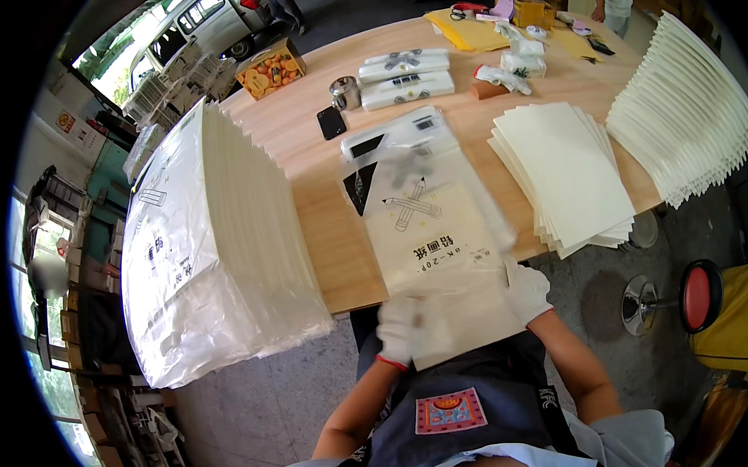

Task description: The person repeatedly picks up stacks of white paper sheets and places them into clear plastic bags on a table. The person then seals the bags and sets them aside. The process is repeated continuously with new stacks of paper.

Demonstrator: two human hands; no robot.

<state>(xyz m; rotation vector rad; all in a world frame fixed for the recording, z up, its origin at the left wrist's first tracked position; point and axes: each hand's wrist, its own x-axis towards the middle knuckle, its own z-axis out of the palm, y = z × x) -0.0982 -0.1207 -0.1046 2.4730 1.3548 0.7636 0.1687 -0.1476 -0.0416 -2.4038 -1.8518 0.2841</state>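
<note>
A stack of cream paper sheets (466, 325) lies partly inside a clear printed plastic bag (419, 219), and its near end juts past the table edge over my lap. My right hand (528, 293), in a white glove with a red cuff, grips the right edge of the sheets by the bag's mouth. On the left edge is my left hand (400, 328), gloved the same way. Motion blurs its fingers, so their grip is unclear. Under this bag lie more flat printed bags (480, 179). Fanned cream sheets (563, 171) rest to the right.
A tall pile of filled bags (224, 240) stands at left, and a curved stack of paper (682, 111) at far right. Farther back are a phone (332, 123), metal mug (344, 93), bag rolls (406, 78) and fruit-print box (271, 69). A red-topped stool (701, 296) stands right.
</note>
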